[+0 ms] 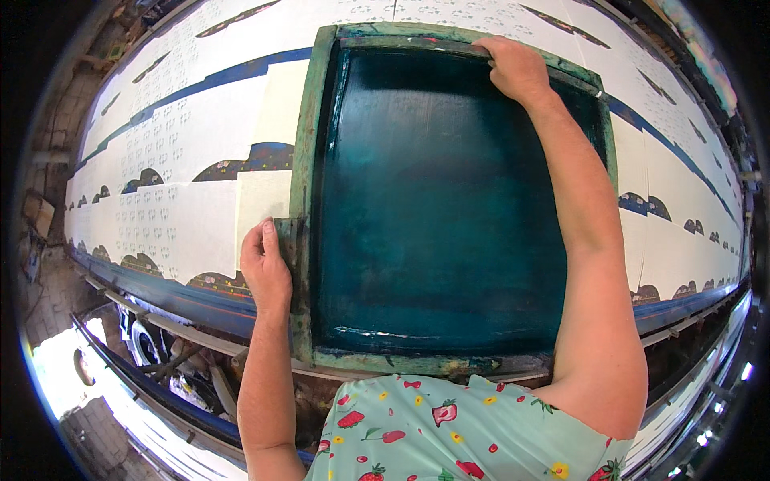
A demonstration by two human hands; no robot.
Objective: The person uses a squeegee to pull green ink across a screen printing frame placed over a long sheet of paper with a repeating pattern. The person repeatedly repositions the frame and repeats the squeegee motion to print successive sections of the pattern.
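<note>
A large screen-printing frame [305, 160] with green, ink-stained wooden sides lies on printed sheets. Dark teal ink covers its mesh [441, 208], with a darker band along the far end. My right hand [517, 70] reaches across to that far end, its fingers curled over a long squeegee bar [409, 43] lying just inside the far rail. At the frame's left side, my left hand [266, 264] is closed at a dark wooden piece on the rail, thumb pointing up. Part of its grip is hidden from view.
White printed sheets [212, 104] with dark and blue patterns cover the long table on both sides. A blue table edge [160, 289] runs along the near side. Below it are a rail [176, 329] and clutter with a wheel [146, 343] at the lower left.
</note>
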